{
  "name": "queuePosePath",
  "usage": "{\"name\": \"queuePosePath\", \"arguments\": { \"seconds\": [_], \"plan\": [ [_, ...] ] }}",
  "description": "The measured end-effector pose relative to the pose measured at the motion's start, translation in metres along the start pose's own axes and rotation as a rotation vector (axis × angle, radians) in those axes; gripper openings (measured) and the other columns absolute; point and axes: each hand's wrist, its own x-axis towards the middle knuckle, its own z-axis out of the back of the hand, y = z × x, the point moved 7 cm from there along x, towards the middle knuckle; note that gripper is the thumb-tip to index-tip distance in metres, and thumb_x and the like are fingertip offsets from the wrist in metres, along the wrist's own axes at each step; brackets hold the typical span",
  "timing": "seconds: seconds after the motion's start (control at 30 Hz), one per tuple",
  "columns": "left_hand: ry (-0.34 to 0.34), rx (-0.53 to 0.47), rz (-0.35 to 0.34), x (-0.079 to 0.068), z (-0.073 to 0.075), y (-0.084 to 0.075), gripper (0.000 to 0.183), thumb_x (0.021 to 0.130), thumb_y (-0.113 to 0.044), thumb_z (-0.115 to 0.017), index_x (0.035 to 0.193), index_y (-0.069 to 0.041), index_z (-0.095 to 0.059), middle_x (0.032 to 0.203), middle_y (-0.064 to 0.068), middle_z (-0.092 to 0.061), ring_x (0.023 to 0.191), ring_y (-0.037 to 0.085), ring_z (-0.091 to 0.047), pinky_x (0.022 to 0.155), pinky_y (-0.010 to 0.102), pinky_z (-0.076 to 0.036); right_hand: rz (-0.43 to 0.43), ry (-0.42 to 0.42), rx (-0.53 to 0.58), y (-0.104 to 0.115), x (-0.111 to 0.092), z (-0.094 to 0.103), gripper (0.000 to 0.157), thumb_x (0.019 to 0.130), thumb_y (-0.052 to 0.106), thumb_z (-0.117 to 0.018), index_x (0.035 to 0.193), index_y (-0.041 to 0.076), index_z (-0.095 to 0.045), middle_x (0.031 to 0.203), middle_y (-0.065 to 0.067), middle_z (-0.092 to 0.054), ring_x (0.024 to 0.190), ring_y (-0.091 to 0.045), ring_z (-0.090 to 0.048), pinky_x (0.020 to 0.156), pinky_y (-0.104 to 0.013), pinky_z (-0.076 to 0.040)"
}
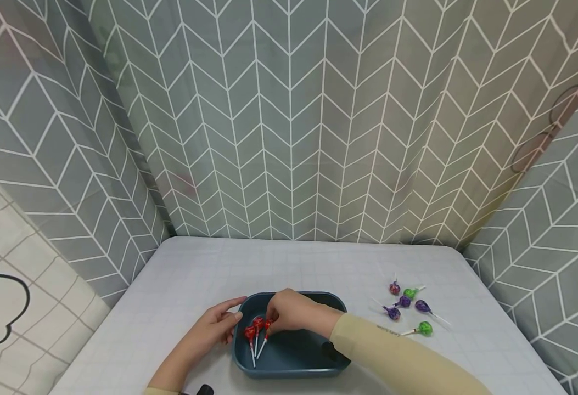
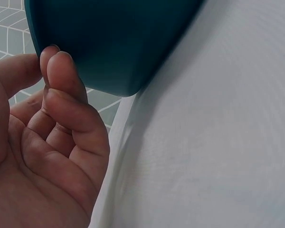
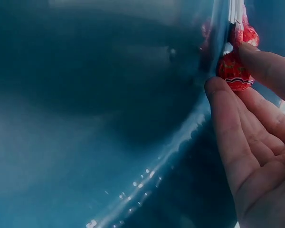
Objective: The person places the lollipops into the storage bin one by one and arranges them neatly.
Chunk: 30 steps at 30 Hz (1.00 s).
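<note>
A dark blue rectangular tray [image 1: 293,351] stands near the table's front edge. My left hand [image 1: 214,323] holds its left side, thumb at the rim; in the left wrist view, curled fingers [image 2: 64,71] touch the outer wall. Inside the tray's left part, my right hand [image 1: 293,312] pinches a red-wrapped lollipop [image 1: 267,325] by its head. Two more red lollipops [image 1: 250,332] lie close beside it, sticks toward the front. The right wrist view shows the pinched lollipop [image 3: 235,73] between thumb and fingertips, next to the tray wall.
Right of the tray, several lollipops lie loose on the white tablecloth [image 1: 200,269]: purple ones [image 1: 404,302], green ones [image 1: 424,328] and a dark red-and-purple one [image 1: 394,288]. A grey patterned curtain [image 1: 289,137] hangs behind the table. My right forearm [image 1: 392,351] crosses the tray's right side.
</note>
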Motion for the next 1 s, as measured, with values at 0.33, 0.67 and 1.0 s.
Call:
{"name": "queuePosePath", "arguments": {
  "seconds": [0.33,0.67,1.0],
  "plan": [
    [-0.005,0.015,-0.003,0.0004,0.0,0.0004,0.055,0.099,-0.035,-0.06,0.147,-0.011,-0.046,0.075,0.011,-0.062,0.064,0.023,-0.058,0.058,0.031,-0.05,-0.032,0.011,0.034,-0.0016,0.0018,-0.0107,0.02,0.079,0.024,-0.085,0.093,0.016,-0.073,0.076,0.013,-0.063,0.064,0.0,-0.057,0.06,-0.015,-0.048],
    [-0.027,0.053,0.0,0.0012,0.0006,0.0005,0.054,0.099,-0.036,-0.061,0.146,-0.015,-0.048,0.075,0.013,-0.063,0.065,0.026,-0.059,0.058,0.032,-0.052,0.001,-0.012,0.026,0.0052,0.0017,-0.0113,0.019,0.079,0.026,-0.086,0.083,0.017,-0.07,0.071,0.015,-0.06,0.062,0.001,-0.055,0.057,-0.014,-0.046],
    [-0.013,0.029,-0.015,0.0,0.0002,-0.0012,0.056,0.099,-0.035,-0.061,0.148,-0.012,-0.045,0.075,0.011,-0.062,0.064,0.025,-0.058,0.057,0.031,-0.05,0.001,-0.007,0.035,0.0045,0.0036,-0.0111,0.023,0.077,0.031,-0.086,0.082,0.019,-0.068,0.07,0.015,-0.059,0.061,-0.001,-0.055,0.057,-0.015,-0.046]
  ]
}}
